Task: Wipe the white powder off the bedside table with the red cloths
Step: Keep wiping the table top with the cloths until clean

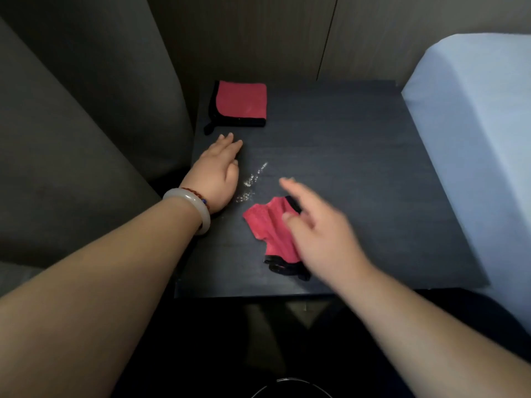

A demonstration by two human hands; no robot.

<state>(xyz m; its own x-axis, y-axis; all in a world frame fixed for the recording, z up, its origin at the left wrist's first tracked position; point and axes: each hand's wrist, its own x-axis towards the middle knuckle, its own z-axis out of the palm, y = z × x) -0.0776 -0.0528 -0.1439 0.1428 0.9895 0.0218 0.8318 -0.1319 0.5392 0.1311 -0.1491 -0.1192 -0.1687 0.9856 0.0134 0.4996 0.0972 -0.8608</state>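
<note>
Red cloth [265,225] half hidden under blurred right hand [321,234], fingers released; left hand [218,173] flat, released

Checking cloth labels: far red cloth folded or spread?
Folded: the far red cloth lies as a neat, compact square with straight edges.

Bedside table [344,145]: dark wood, fine grain lines, matt.
Folded cloth [241,103]: red fabric, soft short nap, matt, black stitched edging.
Crumpled cloth [267,225]: same red fabric, creased, black edging.
Powder [251,180]: white, fine, grainy, dull.
Bangle [191,201]: pale, smooth, glossy, stone-like.
Bead bracelet [193,191]: small red beads, slight shine.
Bed sheet [474,124]: pale cloth, smooth, matt.
Padded panel [86,110]: grey fabric, matt.
Wall panel [258,38]: brown wood-look, matt.
Floor [258,326]: dark, glossy, reflective.
</note>
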